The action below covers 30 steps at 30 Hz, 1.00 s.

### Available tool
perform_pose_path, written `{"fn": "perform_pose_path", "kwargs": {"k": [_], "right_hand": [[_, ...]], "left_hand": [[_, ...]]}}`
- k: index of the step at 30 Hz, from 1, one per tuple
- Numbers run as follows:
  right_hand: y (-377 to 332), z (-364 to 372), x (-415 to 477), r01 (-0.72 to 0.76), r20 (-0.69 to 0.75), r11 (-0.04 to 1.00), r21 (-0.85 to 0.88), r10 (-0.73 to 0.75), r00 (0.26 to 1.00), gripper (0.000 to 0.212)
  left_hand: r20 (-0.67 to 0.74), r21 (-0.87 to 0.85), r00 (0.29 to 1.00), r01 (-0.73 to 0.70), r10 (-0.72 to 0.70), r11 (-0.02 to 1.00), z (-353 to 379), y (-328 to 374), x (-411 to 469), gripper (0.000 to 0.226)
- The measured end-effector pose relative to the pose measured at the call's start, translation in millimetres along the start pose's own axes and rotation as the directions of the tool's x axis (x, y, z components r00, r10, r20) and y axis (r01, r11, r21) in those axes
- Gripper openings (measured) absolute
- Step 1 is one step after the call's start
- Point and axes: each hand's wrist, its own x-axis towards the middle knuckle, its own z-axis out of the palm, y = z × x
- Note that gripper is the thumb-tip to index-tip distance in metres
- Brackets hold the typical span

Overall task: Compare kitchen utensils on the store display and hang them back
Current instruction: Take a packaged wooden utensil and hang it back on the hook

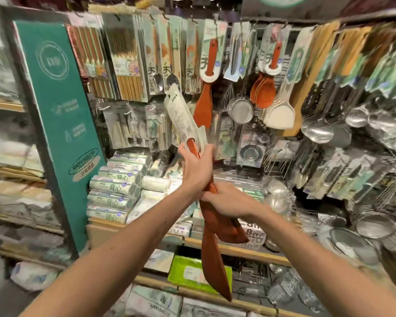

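Head view of a store display w/ kitchen goods; the edges are blurring. Far left, a tall teal sign panel (57,110) is leaning against the shelving. Next to it, chopstick packs (124,65) are hanging along the top row, and wrapped white rolls (116,187) are sitting stacked on the shelf below.

Centre: both bare forearms are reaching up and in from the bottom corners. The left hand (196,171) is curling its fingers round the handles of two red-brown wooden spatulas (215,268), just under their white card label (183,115), which is tilting up and left in front of the hanging stock. The right hand (228,200) is gripping the same spatulas just below the left hand, where the handles are widening into blades; whether the 2 hands are touching, cannot tell. The blades are pointing down and splaying apart: one is hanging over a bright green pack (185,264), the other is angling right. The spatulas are off the hooks, held in mid-air in front of the middle of the display.

Behind and above them, an orange spatula (204,104) is hanging on its hook. Right of it: a small mesh strainer (240,110), orange rice spoons (262,90), white turners (281,115), then steel ladles (318,131). Far right, steel bowls & sieves (373,223) are sitting stacked, too blurred for detail.
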Motion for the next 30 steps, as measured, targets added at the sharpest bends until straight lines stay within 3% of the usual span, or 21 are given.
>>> {"fn": "perform_pose_path", "kwargs": {"k": [1,3,5,6,8,10,12,14,16,21,25,30], "right_hand": [[-4.3,2.9,-5.1,-0.007,0.020,0.998,0.060,0.006,1.000,0.009],[-4.9,4.8,-14.7,-0.034,0.073,0.970,0.240,0.017,0.997,0.036],[0.3,3.6,-20.2,-0.066,0.093,0.898,0.436,0.028,0.995,0.057],[1.4,2.5,-23.9,-0.073,0.075,0.852,0.519,0.040,0.996,0.063],[3.5,1.0,-27.2,-0.078,0.020,0.792,0.606,0.083,0.996,0.071],[1.8,1.9,-29.1,-0.063,-0.001,0.754,0.654,0.085,0.996,0.065],[-1.3,2.7,-31.8,-0.051,-0.008,0.676,0.735,0.084,0.996,0.039],[-1.6,0.7,-34.6,-0.007,-0.063,0.658,0.753,0.083,0.995,0.025],[3.0,-2.2,-37.3,0.045,-0.149,0.661,0.749,0.102,0.984,0.021],[19.6,-11.0,-42.1,0.143,-0.332,0.592,0.793,0.224,0.916,0.016],[40.4,-19.2,-44.8,0.164,-0.389,0.572,0.803,0.297,0.872,0.024],[64.5,-38.2,-49.5,0.220,-0.453,0.560,0.799,0.321,0.831,0.019]], "left_hand": [[0.024,0.002,0.999,-0.032,0.032,0.999,-2.4,3.2,-3.1,0.065],[0.106,-0.034,0.992,-0.062,0.066,0.997,-8.4,8.7,-4.9,0.075],[0.200,-0.173,0.975,-0.059,0.094,0.983,-15.8,10.9,-2.1,0.057],[0.253,-0.263,0.963,-0.022,0.091,0.964,-18.2,12.5,-1.9,0.041],[0.372,-0.401,0.928,0.143,0.018,0.905,-21.1,16.1,-4.5,0.039],[0.465,-0.498,0.885,0.286,-0.027,0.819,-18.0,22.3,-11.5,0.046],[0.528,-0.507,0.848,0.359,-0.046,0.783,-12.8,28.9,-16.2,0.056],[0.557,-0.467,0.830,0.347,-0.035,0.813,-8.0,34.4,-20.0,0.067],[0.552,-0.420,0.832,0.324,-0.045,0.848,-3.6,36.0,-22.6,0.072],[0.510,-0.251,0.858,0.218,-0.063,0.943,1.8,29.6,-20.9,0.058],[0.506,-0.257,0.860,0.223,-0.065,0.941,9.8,23.0,-21.6,0.050],[0.500,-0.292,0.860,0.279,-0.103,0.915,25.8,17.8,-16.2,0.047]]}}
